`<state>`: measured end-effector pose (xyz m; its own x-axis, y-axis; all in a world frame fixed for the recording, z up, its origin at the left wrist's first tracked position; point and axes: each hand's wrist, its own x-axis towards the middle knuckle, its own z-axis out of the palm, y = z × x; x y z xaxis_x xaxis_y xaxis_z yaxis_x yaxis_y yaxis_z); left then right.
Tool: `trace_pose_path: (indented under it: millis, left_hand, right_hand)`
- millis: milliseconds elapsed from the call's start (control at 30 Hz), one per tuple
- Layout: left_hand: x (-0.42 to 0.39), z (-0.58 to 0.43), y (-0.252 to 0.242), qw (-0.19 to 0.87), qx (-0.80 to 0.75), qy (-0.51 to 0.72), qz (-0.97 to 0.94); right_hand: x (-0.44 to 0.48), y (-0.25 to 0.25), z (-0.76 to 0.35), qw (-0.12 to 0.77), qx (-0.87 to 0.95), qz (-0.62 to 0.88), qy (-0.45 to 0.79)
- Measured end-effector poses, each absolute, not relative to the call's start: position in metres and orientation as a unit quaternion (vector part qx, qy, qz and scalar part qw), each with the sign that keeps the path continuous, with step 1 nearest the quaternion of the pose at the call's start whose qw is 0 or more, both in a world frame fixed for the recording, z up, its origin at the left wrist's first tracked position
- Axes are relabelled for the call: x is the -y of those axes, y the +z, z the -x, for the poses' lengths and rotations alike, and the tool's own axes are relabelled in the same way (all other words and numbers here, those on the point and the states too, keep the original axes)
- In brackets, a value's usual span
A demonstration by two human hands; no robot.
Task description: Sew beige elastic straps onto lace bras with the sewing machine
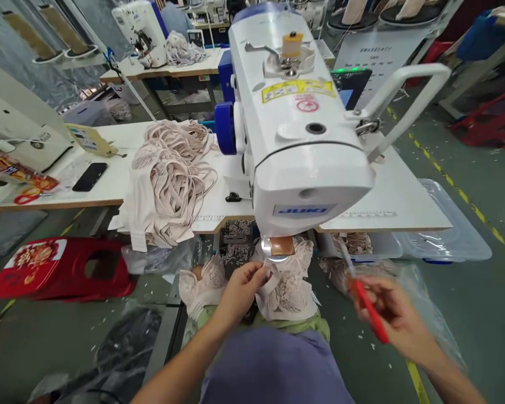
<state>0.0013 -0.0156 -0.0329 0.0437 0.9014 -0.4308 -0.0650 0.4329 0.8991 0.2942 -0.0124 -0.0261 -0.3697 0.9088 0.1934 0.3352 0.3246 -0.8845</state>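
A grey-green floor (pixel 492 314) is spreading through the room, with a yellow line (pixel 446 179) running along it on the right. A long white table (pixel 404 196) is standing across the middle, and a second table (pixel 202 64) is standing behind it. A red plastic stool (pixel 59 269) is lying on the floor at left, and a clear plastic bin (pixel 450 235) is sitting below the long table's right end.
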Motion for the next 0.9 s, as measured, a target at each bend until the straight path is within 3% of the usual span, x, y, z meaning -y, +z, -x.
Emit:
trace_pose_path:
  millis: [133,200,500,667,900]
  left_hand:
    - [0.018,-0.001,-0.024,0.648,-0.563,0.383,-0.340]
    - [0.018,-0.001,-0.021,0.652,-0.564,0.374,-0.341]
    - [0.016,-0.003,-0.022,0.628,-0.555,0.341,-0.426]
    - [0.015,-0.002,-0.026,0.634,-0.563,0.366,-0.385]
    - [0.011,0.002,-0.026,0.611,-0.569,0.360,-0.417]
  right_hand:
    - [0.029,-0.032,-0.268,0.192,0.834,0.440,0.270]
    - [0.030,-0.036,-0.255,0.164,0.850,0.436,0.245]
    - [0.012,-0.047,-0.230,0.178,0.870,0.404,0.218]
    - [0.011,-0.048,-0.239,0.173,0.850,0.406,0.286]
    - [0.022,-0.048,-0.240,0.242,0.802,0.433,0.333]
